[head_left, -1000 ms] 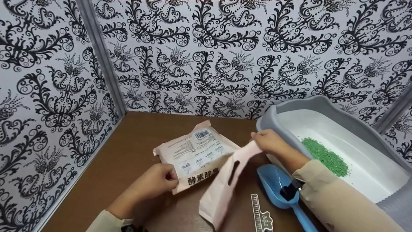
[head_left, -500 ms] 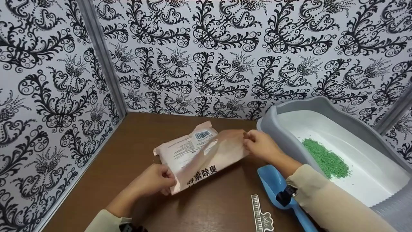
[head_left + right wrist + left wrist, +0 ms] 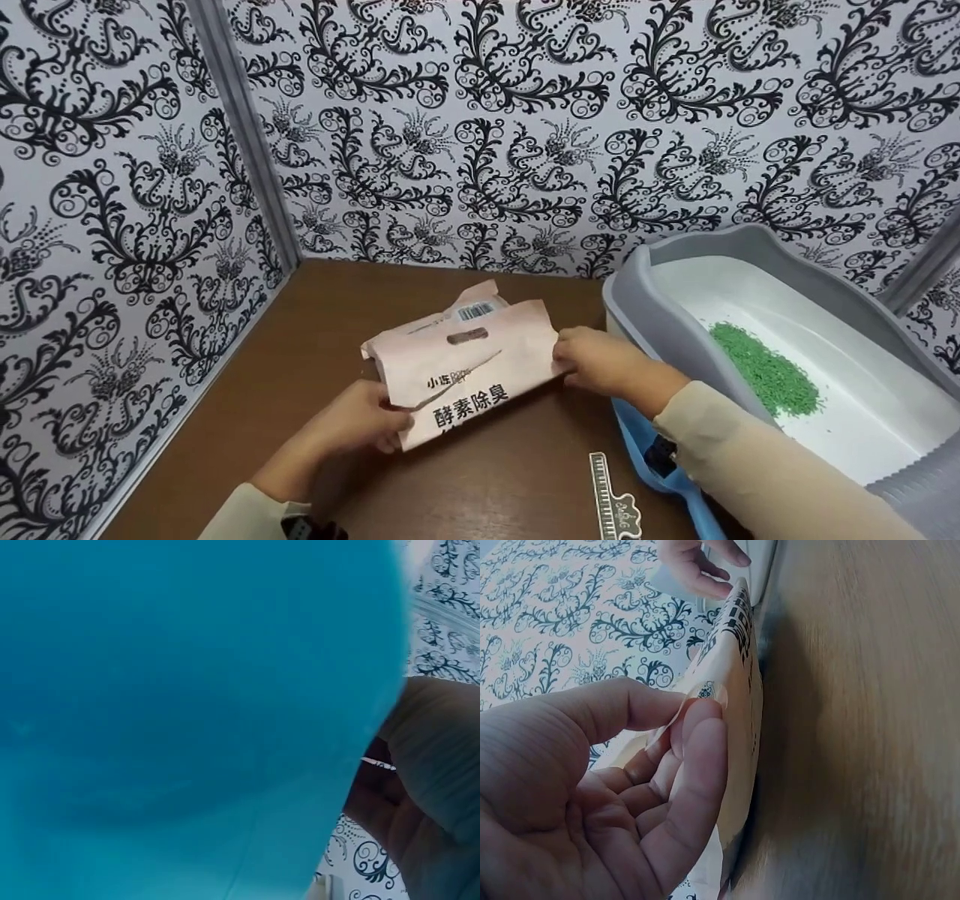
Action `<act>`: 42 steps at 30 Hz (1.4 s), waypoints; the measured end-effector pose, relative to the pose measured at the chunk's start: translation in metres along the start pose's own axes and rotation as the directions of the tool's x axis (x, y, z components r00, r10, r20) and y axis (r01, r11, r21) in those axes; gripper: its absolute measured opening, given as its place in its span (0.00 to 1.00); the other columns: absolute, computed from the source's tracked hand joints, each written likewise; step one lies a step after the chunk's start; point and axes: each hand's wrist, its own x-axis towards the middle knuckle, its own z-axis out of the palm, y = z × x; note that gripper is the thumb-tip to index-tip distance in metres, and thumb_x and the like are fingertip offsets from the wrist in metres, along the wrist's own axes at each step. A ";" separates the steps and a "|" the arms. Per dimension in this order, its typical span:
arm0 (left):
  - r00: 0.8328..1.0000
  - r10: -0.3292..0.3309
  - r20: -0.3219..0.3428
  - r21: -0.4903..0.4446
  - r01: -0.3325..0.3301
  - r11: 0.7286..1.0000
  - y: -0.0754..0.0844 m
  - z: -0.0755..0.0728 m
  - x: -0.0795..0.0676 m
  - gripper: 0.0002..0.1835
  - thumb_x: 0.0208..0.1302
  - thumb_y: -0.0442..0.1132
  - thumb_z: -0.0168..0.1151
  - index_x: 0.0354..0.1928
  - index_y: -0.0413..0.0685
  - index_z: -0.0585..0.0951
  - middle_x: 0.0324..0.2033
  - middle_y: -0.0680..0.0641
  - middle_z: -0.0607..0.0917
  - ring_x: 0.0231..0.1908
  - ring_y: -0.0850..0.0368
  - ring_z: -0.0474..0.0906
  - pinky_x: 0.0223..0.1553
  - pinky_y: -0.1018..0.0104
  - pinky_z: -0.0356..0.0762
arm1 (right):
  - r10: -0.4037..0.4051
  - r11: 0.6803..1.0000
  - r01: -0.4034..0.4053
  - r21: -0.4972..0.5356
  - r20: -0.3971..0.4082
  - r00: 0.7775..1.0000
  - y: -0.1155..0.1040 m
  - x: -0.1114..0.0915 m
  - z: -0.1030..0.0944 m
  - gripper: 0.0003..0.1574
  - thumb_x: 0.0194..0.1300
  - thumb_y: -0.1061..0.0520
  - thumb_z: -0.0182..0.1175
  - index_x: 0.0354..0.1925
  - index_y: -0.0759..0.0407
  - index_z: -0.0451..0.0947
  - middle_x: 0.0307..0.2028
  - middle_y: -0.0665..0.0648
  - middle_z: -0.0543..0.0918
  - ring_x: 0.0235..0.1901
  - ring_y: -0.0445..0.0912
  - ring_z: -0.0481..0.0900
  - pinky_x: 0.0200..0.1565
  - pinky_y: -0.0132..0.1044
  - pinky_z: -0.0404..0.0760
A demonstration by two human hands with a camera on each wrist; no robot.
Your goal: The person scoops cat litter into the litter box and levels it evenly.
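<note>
A pale pink printed bag [image 3: 517,345] with a slot-shaped carrying hole lies tilted on the brown table, its top flap folded over toward me. My left hand [image 3: 352,420] pinches the bag's near left edge. In the left wrist view, thumb and forefinger of the left hand [image 3: 622,780] meet on the thin film of the bag [image 3: 741,712]. At the opposite edge, my right hand [image 3: 604,364] grips the bag's right side with bent fingers. A blue scoop [image 3: 187,675] fills most of the right wrist view and hides the right fingertips.
To the right stands a grey and white litter tray [image 3: 630,289] with green pellets [image 3: 765,371] inside. The blue scoop [image 3: 637,442] lies under my right forearm. A flat ruler-like piece [image 3: 611,502] with a decorative edge rests near the front. Patterned walls [image 3: 465,150] close off the back and left.
The flap, earlier pulled out to the right and twisted, now lies folded across the bag's front. My right hand has moved down along the right edge; the left has stayed at its corner.
</note>
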 end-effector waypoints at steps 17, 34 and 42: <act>0.998 -0.050 -0.035 0.111 0.054 0.992 0.008 0.001 -0.004 0.09 0.62 0.35 0.69 0.41 0.36 0.84 0.21 0.49 0.84 0.21 0.60 0.79 0.24 0.67 0.82 | 0.059 0.987 -0.063 -0.145 -0.028 0.998 -0.005 0.009 0.017 0.12 0.56 0.65 0.67 0.27 0.52 0.74 0.32 0.52 0.78 0.38 0.51 0.78 0.35 0.43 0.81; 0.823 0.541 -0.174 0.804 -0.198 0.560 0.042 0.028 -0.018 0.14 0.58 0.44 0.77 0.28 0.52 0.77 0.26 0.54 0.77 0.29 0.56 0.73 0.30 0.58 0.75 | 0.064 0.988 -0.077 -0.134 -0.101 0.993 0.001 0.013 0.005 0.11 0.62 0.60 0.68 0.27 0.54 0.75 0.33 0.53 0.79 0.37 0.52 0.77 0.36 0.45 0.80; 0.771 0.637 0.003 0.911 -0.265 0.316 0.039 0.044 -0.018 0.16 0.50 0.42 0.81 0.32 0.49 0.80 0.31 0.52 0.81 0.35 0.54 0.77 0.37 0.61 0.81 | 0.066 0.990 -0.082 -0.117 -0.136 0.989 0.000 0.012 -0.001 0.12 0.57 0.62 0.68 0.26 0.52 0.74 0.31 0.52 0.78 0.35 0.51 0.77 0.31 0.43 0.78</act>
